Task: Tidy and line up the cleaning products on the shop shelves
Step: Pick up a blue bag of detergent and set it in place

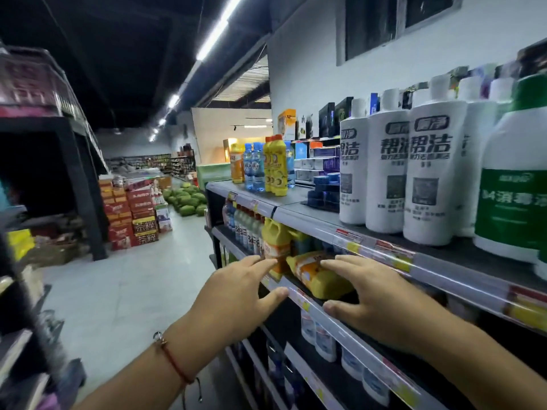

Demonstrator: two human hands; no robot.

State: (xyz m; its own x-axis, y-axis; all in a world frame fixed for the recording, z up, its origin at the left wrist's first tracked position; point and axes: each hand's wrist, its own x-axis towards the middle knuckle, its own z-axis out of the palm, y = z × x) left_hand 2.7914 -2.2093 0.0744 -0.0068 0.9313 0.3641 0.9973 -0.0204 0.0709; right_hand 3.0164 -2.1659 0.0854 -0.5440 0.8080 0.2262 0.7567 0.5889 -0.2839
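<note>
A yellow bottle (pixel 321 276) with an orange label lies on its side at the front of the second shelf (pixel 340 324). My right hand (pixel 376 294) reaches to it, fingers spread, fingertips touching its upper side and thumb under its base. My left hand (pixel 236 294) hovers open just left of it, fingertips near an upright yellow jug (pixel 273 241). Behind the jug stands a row of green-and-white bottles (pixel 247 229). White bottles (pixel 426 176) with black lettering line the top shelf.
A big green-labelled white bottle (pixel 515 187) stands at the top shelf's right. Yellow and blue bottles (pixel 266 165) stand at its far end. White bottles (pixel 322 335) fill the lower shelf. The aisle floor (pixel 124 285) runs left, with stacked red boxes (pixel 130 214) and watermelons (pixel 186 199) beyond.
</note>
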